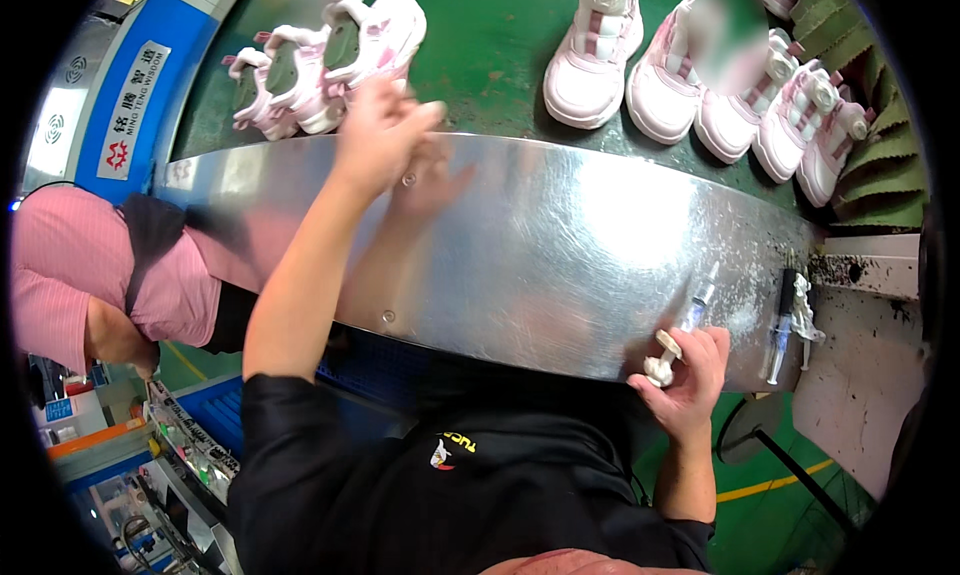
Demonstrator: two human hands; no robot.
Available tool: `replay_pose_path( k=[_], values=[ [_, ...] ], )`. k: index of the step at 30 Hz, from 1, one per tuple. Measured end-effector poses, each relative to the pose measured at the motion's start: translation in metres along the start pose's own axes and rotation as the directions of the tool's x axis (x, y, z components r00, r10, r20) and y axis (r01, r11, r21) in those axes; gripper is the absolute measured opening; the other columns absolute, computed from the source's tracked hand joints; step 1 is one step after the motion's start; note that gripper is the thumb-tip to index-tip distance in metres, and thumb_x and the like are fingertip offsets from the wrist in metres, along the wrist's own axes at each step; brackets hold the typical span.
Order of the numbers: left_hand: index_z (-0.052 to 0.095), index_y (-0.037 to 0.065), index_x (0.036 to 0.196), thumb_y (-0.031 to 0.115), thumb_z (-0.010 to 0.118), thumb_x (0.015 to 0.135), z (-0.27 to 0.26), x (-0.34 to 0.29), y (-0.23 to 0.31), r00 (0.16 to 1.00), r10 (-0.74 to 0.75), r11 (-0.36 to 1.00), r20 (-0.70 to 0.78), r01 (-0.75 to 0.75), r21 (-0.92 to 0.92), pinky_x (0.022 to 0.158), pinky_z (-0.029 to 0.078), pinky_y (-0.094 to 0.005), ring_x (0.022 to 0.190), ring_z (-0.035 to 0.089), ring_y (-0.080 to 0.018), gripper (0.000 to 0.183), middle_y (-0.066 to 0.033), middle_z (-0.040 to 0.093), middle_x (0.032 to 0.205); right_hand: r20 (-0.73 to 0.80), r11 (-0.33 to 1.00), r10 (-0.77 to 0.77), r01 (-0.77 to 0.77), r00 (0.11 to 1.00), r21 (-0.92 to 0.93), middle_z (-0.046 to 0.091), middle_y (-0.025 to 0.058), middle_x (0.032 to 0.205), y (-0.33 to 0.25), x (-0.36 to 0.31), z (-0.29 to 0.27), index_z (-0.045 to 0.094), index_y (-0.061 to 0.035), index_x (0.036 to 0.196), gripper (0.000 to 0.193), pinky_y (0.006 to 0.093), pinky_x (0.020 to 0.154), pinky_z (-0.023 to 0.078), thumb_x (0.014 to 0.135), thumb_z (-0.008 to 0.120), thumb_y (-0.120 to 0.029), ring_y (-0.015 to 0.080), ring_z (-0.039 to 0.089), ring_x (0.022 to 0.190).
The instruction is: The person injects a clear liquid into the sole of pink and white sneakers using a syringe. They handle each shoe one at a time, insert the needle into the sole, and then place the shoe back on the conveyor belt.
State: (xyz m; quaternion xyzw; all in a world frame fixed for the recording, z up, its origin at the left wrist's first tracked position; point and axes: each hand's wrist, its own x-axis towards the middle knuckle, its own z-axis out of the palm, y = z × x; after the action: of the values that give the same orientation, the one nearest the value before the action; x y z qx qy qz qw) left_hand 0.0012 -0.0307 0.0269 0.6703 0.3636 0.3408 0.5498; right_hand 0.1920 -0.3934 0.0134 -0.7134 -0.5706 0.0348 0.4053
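My left hand (385, 135) is raised over the far edge of the metal table, just in front of a pink-and-white child's shoe (385, 45). Its fingers are loosely curled and slightly blurred, the thumb stands apart, and I see nothing held in it. In my right hand (694, 380), near the table's front edge, is a syringe (694, 313) with a clear barrel. Its tip points away from me, and whitish lumpy material (660, 368) covers the end by my thumb.
The shiny metal table (520, 245) curves across in front. More pink-and-white shoes (590, 75) stand on the green surface (490, 65) beyond. Another syringe (783, 325) lies at the table's right end. Folded green material (880, 125) borders the right. A person in pink (90, 265) is at left.
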Motion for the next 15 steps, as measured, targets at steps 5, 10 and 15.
replay_pose_path(
  k=[5,10,15],
  values=[
    [0.024,-0.003,0.136,-0.001,0.067,0.077,-0.07,0.009,-0.033,0.959,0.198,0.972,-0.202,-0.166,0.165,0.092,0.044,-0.0329,0.104,0.054,-0.0206,0.073,-0.0148,0.048,0.121,0.024,0.964,0.113,-0.115,0.993,0.238,0.055,0.0058,0.083,0.001,-0.011,-0.004,0.058,-0.0033,0.104,0.06,0.0315,0.064,0.038,0.064,0.083,-0.041,0.0222,0.045,0.078],
    [0.026,0.014,0.144,0.0,0.071,0.072,-0.06,0.063,-0.024,0.966,0.115,0.975,-0.231,-0.066,0.211,0.085,0.048,-0.0309,0.105,0.054,-0.0169,0.086,-0.0139,0.047,0.128,0.006,0.901,0.208,-0.194,0.978,0.388,0.054,0.0059,0.084,-0.004,-0.02,-0.009,0.058,-0.003,0.106,0.06,0.0282,0.062,0.039,0.065,0.083,-0.039,0.0175,0.047,0.075],
    [0.029,0.013,0.144,-0.004,0.069,0.071,-0.069,0.032,0.006,0.989,0.076,0.997,-0.125,-0.076,0.004,0.087,0.048,-0.0308,0.107,0.055,-0.0193,0.084,-0.0121,0.053,0.123,-0.008,0.819,0.327,-0.279,0.945,0.501,0.057,0.008,0.088,-0.006,-0.038,-0.019,0.055,-0.0012,0.108,0.063,0.0262,0.066,0.044,0.065,0.083,-0.037,0.0167,0.057,0.076]
  ],
)
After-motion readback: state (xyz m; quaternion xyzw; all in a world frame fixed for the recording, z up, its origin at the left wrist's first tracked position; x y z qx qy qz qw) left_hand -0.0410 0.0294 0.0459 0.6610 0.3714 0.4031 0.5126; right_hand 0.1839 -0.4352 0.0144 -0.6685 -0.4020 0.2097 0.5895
